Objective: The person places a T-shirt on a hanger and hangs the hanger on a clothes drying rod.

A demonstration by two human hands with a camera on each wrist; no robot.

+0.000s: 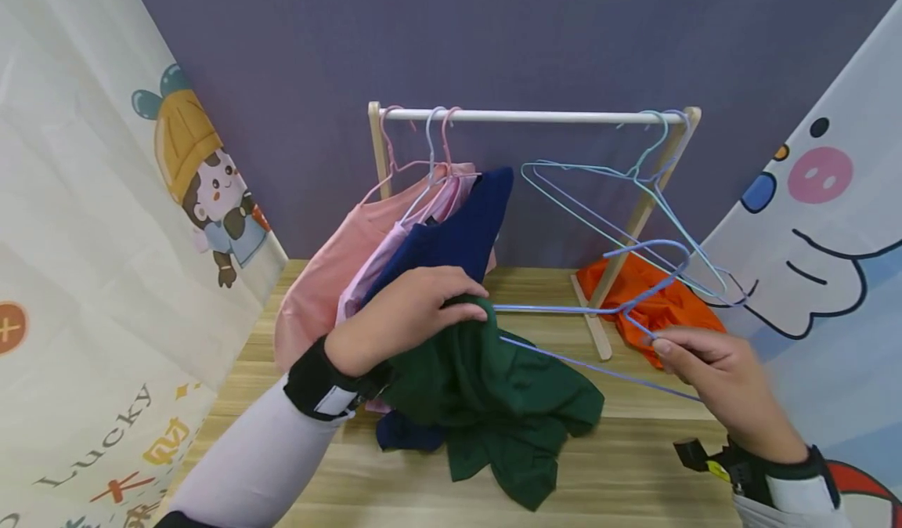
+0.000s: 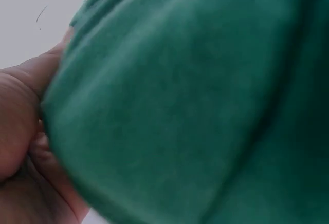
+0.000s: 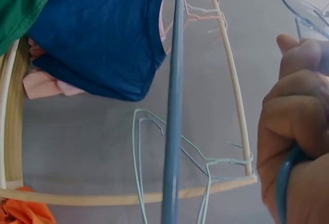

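The left hand gripped the green garment between thumb and fingers, nearer than the back edge of the table, its cloth hiding the left end of a blue hanger. The right hand pinched that hanger's right arm near its hook. A navy garment hung toward the left end of the rack; orange cloth lay by the table's back right corner.

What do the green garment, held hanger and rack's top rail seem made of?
Green garment: soft matte fabric, probably knit, shown by drooping folds. Held hanger: probably plastic-coated wire, thin with slight sheen. Top rail: smooth and white, perhaps painted metal or plastic.
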